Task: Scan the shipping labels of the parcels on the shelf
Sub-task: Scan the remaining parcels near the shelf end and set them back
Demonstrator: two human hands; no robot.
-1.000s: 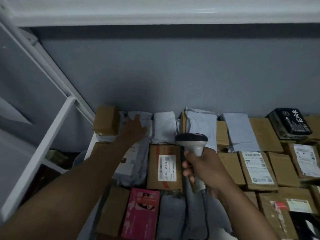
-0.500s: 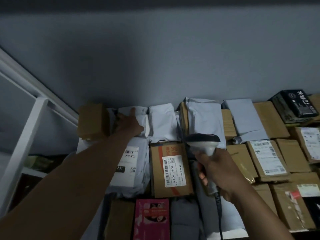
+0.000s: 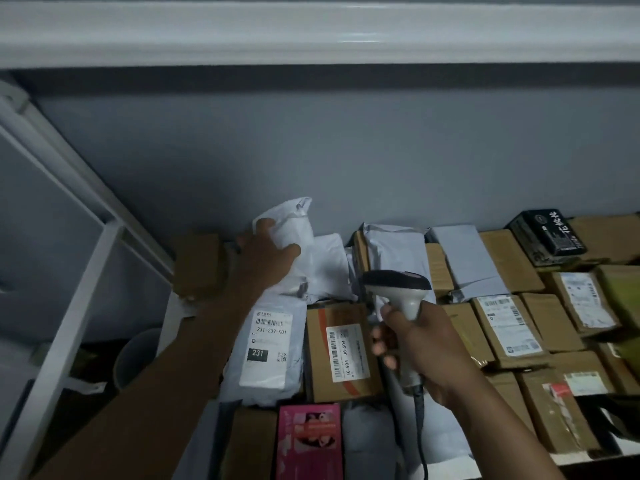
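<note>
Fingers (image 3: 266, 225) of the left hand (image 3: 265, 258) are curling round a white poly mailer (image 3: 294, 226), gripping it and tilting it up at the back row, left of centre in the frame. Right-hand fingers (image 3: 379, 349) are wrapping the handle of a corded barcode scanner (image 3: 398, 284), the right hand (image 3: 420, 344) holding it at centre frame with its head above a cardboard box (image 3: 341, 351) bearing a J6-S04 shipping label (image 3: 347, 351). Left of that box a grey mailer (image 3: 266, 348) is lying, its label reading 231-239-K01. More labelled cartons (image 3: 509, 327) are filling the shelf (image 3: 571, 459) toward the right edge, and a pink box (image 3: 310, 441) is sitting at the bottom centre.
</note>
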